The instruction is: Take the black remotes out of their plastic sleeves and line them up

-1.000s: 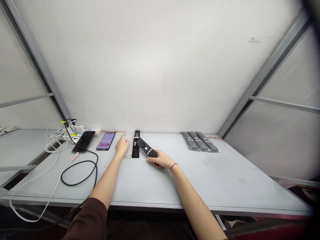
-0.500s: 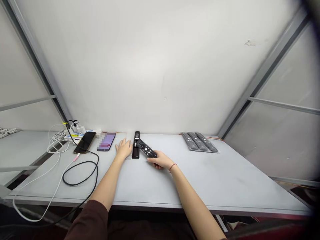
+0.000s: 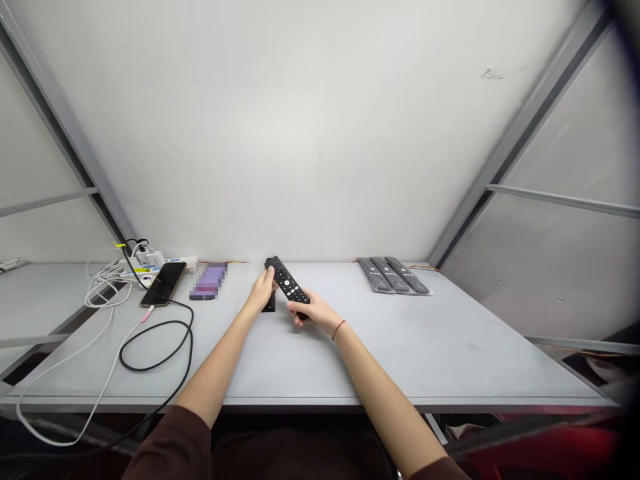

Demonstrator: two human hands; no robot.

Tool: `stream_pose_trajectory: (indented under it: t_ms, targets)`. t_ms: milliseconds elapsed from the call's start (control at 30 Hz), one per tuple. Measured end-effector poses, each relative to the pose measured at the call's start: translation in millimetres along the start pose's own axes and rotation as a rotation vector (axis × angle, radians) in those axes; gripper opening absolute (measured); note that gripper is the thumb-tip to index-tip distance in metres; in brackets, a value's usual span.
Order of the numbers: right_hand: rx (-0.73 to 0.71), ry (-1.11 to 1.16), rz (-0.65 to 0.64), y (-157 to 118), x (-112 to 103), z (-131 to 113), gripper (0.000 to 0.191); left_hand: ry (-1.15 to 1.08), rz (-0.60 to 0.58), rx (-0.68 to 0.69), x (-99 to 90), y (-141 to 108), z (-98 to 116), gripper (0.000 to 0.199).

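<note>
A black remote control [image 3: 287, 283] is held up at a slant over the table, its buttons facing up. My right hand [image 3: 311, 309] grips its lower end, with the thumb on top. At its upper end, my left hand [image 3: 263, 287] has closed on the left edge, thumb on the face. Beneath, mostly hidden by the left hand and the held remote, lies a second black remote [image 3: 270, 305] on the table.
Several wrapped dark remotes [image 3: 394, 275] lie side by side at the right. To the left are a phone [image 3: 164, 283], a purple-screened phone [image 3: 209, 281], a power strip [image 3: 175, 262] with chargers, and a looped black cable [image 3: 156, 368]. A white wall [image 3: 310, 133] rises behind the table.
My left hand has come off the tabletop and moved right to take the upper end of the remote. My right hand has raised the remote slightly and turned it steeper.
</note>
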State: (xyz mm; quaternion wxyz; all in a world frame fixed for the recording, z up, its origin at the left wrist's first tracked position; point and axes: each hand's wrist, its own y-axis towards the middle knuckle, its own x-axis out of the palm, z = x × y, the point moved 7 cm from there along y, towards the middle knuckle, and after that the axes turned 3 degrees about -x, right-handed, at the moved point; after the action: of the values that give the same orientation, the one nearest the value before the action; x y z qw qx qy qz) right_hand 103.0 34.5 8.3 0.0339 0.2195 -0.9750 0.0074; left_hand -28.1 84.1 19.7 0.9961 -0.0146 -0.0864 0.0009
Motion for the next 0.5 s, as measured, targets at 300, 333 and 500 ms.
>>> stream_pose_trajectory:
  t_ms: [300,333,500]
  targets:
    - [0.200,0.513,-0.236,-2.6,43.9,5.7,0.042,-0.329,-0.070,-0.128,21.1,-12.5,-2.2,0.032]
    - [0.199,0.541,-0.232,-2.7,46.3,5.7,0.040,-0.339,-0.071,-0.148,21.0,-13.4,-2.7,0.032]
    - [0.063,0.473,-0.026,2.9,31.5,6.2,0.030,-0.301,-0.119,-0.135,24.8,-13.7,-9.2,0.041]
